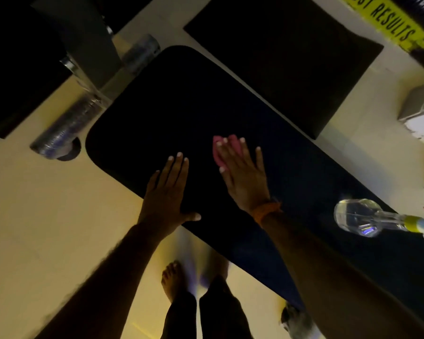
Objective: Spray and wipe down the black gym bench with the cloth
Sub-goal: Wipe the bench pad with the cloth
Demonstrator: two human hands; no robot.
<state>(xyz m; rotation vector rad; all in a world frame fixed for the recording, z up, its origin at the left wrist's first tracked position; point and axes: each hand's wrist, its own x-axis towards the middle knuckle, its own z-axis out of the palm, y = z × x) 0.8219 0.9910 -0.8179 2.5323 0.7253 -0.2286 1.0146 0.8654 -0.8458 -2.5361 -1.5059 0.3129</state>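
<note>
The black gym bench (171,104) runs diagonally from upper left to lower right. My right hand (242,177) lies flat on a pink cloth (218,152), pressing it onto the bench pad; only the cloth's left and far edges show past my fingers. My left hand (167,192) rests flat on the pad's near edge, fingers spread, holding nothing. A clear spray bottle (360,217) with a yellow collar lies on its side on the bench, to the right of my right wrist.
A black floor mat (291,59) lies beyond the bench. Metal bench legs and rollers (66,133) stand at the left. A yellow banner (389,23) is at top right, and pale objects (421,111) sit at the right edge. My bare feet (171,280) stand on the pale floor.
</note>
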